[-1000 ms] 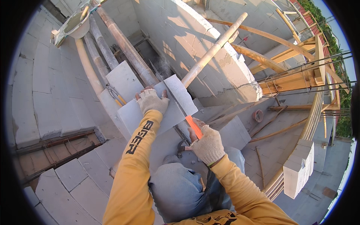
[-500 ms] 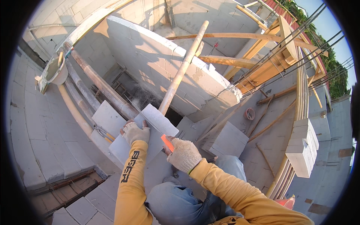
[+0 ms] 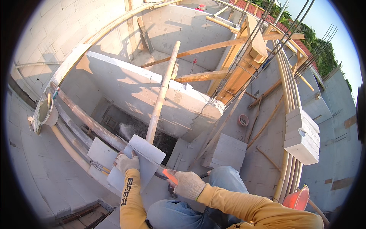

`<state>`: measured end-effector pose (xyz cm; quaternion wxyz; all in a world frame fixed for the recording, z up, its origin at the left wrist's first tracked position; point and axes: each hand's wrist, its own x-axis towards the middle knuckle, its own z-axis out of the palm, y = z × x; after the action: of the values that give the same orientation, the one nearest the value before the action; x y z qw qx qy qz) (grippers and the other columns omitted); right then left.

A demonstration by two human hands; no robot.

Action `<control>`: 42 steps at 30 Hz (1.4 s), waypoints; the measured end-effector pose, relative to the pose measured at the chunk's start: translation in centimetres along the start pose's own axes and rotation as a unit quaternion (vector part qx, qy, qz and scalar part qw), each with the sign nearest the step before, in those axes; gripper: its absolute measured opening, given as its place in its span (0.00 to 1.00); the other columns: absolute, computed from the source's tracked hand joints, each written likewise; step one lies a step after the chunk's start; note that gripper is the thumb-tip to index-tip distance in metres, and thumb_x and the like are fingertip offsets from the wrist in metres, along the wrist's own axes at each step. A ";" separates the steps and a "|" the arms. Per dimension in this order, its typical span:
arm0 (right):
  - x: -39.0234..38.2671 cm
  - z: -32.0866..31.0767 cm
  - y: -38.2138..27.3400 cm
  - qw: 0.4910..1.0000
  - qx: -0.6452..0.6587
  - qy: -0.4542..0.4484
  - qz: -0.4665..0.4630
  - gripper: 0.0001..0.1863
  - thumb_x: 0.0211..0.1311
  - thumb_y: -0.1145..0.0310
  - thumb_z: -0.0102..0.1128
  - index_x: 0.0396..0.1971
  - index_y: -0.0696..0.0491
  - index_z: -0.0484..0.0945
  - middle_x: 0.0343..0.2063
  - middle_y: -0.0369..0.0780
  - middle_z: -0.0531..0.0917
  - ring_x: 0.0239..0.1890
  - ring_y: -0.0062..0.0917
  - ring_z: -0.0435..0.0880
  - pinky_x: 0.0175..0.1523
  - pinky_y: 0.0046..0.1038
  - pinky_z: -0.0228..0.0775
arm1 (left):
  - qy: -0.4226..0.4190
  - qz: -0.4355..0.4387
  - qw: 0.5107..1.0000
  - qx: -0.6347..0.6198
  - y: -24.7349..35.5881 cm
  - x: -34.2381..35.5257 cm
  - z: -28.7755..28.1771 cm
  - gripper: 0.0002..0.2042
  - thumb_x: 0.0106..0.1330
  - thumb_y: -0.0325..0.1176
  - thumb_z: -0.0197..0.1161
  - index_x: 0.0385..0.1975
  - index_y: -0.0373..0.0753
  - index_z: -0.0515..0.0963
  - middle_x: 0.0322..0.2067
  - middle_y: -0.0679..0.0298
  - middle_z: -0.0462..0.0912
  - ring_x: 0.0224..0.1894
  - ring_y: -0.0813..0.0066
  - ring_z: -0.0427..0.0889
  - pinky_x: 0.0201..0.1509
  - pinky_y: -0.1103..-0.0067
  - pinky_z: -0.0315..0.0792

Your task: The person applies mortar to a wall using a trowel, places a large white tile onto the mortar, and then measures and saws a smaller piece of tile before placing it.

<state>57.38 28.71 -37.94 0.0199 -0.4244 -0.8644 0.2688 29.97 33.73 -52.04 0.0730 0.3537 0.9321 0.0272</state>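
Observation:
My left hand (image 3: 127, 164), in a pale knit work glove with bare fingertips, holds down a white lightweight concrete block (image 3: 146, 149) by its upper face. The thumb and fingers are apart. My right hand (image 3: 189, 186), also gloved, is closed around the orange handle of a handsaw (image 3: 170, 176). Its thin blade runs up and left across the block, just beyond my left hand. Another pale block (image 3: 102, 152) lies left of the held one. Beside my left hand is a tool with yellow handles (image 3: 100, 166), partly hidden by the block.
Bamboo poles (image 3: 89, 114) run along the left, near a mortar-smeared bucket (image 3: 51, 116). A deep opening (image 3: 166, 147) lies beyond the block. Stacked blocks (image 3: 228, 152) stand to the right, others (image 3: 302, 135) farther right. Rebar (image 3: 263, 49) juts up near wooden formwork (image 3: 240, 72).
My view has shifted, moving the scene left and down in the picture. The saw handle has been drawn back toward me relative to the block. My left hand stays on the block.

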 end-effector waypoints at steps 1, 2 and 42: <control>-2.6 -1.3 0.0 1.000 0.014 0.017 0.011 0.21 0.65 0.54 0.60 0.46 0.57 0.81 0.24 0.45 0.84 0.25 0.41 0.86 0.30 0.39 0.80 | 0.016 0.001 1.000 0.000 -0.6 0.9 -0.8 0.33 0.67 0.56 0.59 0.59 0.32 0.75 0.60 0.52 0.77 0.67 0.56 0.71 0.77 0.60 0.52; -5.7 -2.4 -0.4 0.997 0.049 0.011 0.066 0.20 0.65 0.53 0.60 0.43 0.56 0.82 0.21 0.44 0.83 0.23 0.42 0.86 0.30 0.39 0.80 | 0.023 0.001 1.000 0.003 -1.3 0.9 -1.4 0.33 0.67 0.56 0.59 0.59 0.32 0.75 0.60 0.51 0.77 0.67 0.55 0.71 0.77 0.60 0.52; -13.5 9.1 14.5 0.882 0.398 0.029 0.250 0.25 0.64 0.64 0.66 0.60 0.56 0.77 0.45 0.48 0.87 0.46 0.36 0.88 0.46 0.31 0.79 | -0.003 -0.008 1.000 0.015 -0.3 0.4 0.6 0.36 0.67 0.59 0.56 0.64 0.35 0.72 0.62 0.52 0.76 0.69 0.58 0.69 0.77 0.61 0.52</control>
<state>74.11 21.78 -50.07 0.1443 -0.5900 -0.5490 0.5742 29.60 33.78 -52.71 0.0711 0.3469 0.9351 0.0115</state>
